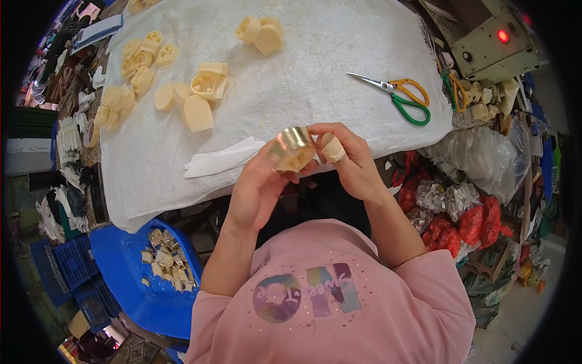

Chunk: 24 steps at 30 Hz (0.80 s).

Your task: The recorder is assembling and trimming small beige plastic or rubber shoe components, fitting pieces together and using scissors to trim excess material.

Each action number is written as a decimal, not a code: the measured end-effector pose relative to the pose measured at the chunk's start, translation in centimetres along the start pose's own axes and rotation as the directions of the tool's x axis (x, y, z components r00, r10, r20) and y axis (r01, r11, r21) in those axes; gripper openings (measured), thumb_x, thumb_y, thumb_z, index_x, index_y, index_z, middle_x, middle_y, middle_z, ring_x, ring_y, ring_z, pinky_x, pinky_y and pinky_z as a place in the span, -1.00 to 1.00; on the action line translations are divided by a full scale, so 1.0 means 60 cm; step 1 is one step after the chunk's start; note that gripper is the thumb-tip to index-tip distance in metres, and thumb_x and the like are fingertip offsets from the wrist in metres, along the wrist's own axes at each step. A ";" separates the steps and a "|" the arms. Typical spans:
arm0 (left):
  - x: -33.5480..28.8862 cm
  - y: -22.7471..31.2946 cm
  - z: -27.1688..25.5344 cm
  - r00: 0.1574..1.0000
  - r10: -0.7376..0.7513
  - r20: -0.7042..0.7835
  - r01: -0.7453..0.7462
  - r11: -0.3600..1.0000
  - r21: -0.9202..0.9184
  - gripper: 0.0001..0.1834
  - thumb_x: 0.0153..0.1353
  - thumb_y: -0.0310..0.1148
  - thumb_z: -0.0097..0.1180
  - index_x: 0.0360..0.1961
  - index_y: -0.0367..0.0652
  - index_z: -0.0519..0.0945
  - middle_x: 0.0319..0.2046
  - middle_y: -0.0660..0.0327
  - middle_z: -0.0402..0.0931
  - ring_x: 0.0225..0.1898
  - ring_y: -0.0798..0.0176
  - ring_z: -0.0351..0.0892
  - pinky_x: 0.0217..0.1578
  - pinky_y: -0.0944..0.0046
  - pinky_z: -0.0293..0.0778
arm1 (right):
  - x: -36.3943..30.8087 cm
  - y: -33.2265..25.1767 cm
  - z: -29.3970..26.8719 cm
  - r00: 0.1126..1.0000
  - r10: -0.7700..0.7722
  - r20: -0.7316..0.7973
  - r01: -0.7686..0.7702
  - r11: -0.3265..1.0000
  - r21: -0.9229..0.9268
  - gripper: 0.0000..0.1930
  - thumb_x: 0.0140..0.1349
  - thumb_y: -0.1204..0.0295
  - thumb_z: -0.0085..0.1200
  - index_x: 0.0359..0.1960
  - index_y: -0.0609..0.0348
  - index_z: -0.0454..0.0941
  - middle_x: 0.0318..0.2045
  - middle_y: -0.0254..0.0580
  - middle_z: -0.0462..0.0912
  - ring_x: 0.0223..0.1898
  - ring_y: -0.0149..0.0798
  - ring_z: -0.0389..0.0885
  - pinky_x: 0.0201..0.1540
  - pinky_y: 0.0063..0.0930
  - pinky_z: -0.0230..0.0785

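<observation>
Well, in the head view you have the gold-banded cream piece (292, 149) just over the near edge of the white cloth (315, 73) — your left hand (257, 182) grips it, while your right hand (354, 158) has fingers curled at its right side, though how firmly I can't tell. Steady the piece with your left and press evenly with your right; the shiny band probably marks easily. Keep clear of the white strips (221, 159) on the cloth's near edge — the scissors (394, 94) lie on its right part.
</observation>
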State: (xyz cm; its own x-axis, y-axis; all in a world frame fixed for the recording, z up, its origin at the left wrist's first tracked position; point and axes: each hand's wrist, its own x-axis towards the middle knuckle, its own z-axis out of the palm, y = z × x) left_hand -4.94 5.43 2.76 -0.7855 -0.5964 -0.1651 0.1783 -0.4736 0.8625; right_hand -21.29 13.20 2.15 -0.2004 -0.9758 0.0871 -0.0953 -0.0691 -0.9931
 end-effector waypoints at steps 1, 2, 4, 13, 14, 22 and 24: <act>0.002 -0.009 -0.006 0.999 -0.039 0.035 0.046 0.970 -0.240 -0.48 0.33 -0.13 -0.23 0.17 -0.27 0.27 -0.12 -0.03 0.47 -0.23 0.25 0.47 -0.23 0.30 0.42 | -0.001 0.001 -0.004 1.000 0.001 0.000 -0.001 1.000 0.003 -0.67 0.26 0.42 -0.06 0.06 0.17 0.41 -0.26 -0.19 0.53 -0.23 -0.35 0.51 -0.12 -0.51 0.35; 0.002 -0.015 -0.009 0.995 -0.068 0.077 0.096 0.880 -0.465 -0.49 0.37 -0.08 -0.37 0.13 -0.26 0.30 -0.16 -0.09 0.51 -0.35 0.25 0.50 -0.28 0.27 0.46 | -0.002 0.003 -0.007 0.998 -0.060 -0.017 0.058 0.996 -0.070 -0.65 0.24 0.43 -0.05 0.07 0.17 0.41 -0.27 -0.22 0.52 -0.24 -0.37 0.49 -0.13 -0.52 0.34; 0.000 -0.017 -0.002 0.987 -0.116 0.115 0.157 0.867 -0.472 -0.41 0.39 -0.01 -0.58 0.10 -0.23 0.33 -0.29 -0.10 0.56 -0.45 0.25 0.46 -0.37 0.31 0.41 | 0.000 0.008 -0.010 0.993 -0.117 -0.032 0.111 0.984 -0.142 -0.63 0.23 0.45 -0.03 0.09 0.16 0.41 -0.28 -0.25 0.50 -0.26 -0.39 0.46 -0.14 -0.54 0.32; 0.002 -0.033 0.016 0.985 -0.141 0.103 0.170 0.912 -0.372 -0.38 0.40 0.03 -0.64 0.08 -0.22 0.33 -0.32 -0.07 0.56 -0.46 0.30 0.45 -0.39 0.33 0.38 | -0.004 0.013 0.004 0.993 0.073 -0.090 -0.056 0.981 0.184 -0.65 0.26 0.46 -0.05 0.08 0.22 0.40 -0.20 -0.23 0.51 -0.23 -0.42 0.47 -0.14 -0.51 0.35; 0.002 -0.035 0.017 0.982 -0.147 0.120 0.181 0.916 -0.359 -0.39 0.40 0.03 -0.63 0.07 -0.22 0.32 -0.32 -0.06 0.56 -0.46 0.31 0.45 -0.39 0.33 0.38 | -0.003 0.014 0.003 0.986 0.138 -0.098 -0.110 0.963 0.247 -0.67 0.26 0.45 -0.06 0.06 0.24 0.40 -0.20 -0.23 0.52 -0.23 -0.42 0.48 -0.14 -0.51 0.36; -0.003 -0.027 0.010 0.983 -0.161 0.083 0.175 0.961 -0.215 -0.30 0.37 0.10 -0.62 0.13 -0.30 0.28 -0.30 -0.04 0.54 -0.44 0.28 0.44 -0.38 0.35 0.35 | 0.001 0.011 0.000 0.947 0.317 -0.057 -0.238 0.809 0.537 -0.71 0.26 0.42 -0.09 -0.04 0.33 0.41 -0.28 -0.15 0.55 -0.27 -0.39 0.52 -0.21 -0.51 0.42; -0.002 -0.027 0.004 0.992 -0.094 0.079 0.105 0.981 -0.160 -0.38 0.38 0.03 -0.43 0.12 -0.33 0.30 -0.32 -0.03 0.54 -0.42 0.31 0.44 -0.36 0.35 0.34 | 0.005 0.007 0.006 0.904 0.413 -0.112 -0.238 0.701 0.672 -0.74 0.25 0.44 -0.15 -0.09 0.33 0.42 -0.35 -0.17 0.54 -0.34 -0.40 0.53 -0.31 -0.50 0.45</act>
State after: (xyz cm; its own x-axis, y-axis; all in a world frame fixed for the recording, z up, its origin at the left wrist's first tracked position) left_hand -5.26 6.43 1.49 -0.8432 -0.4962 -0.2068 0.1870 -0.6314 0.7526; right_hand -21.05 12.83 1.72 -0.3292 -0.8873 -0.3230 0.6361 0.0444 -0.7703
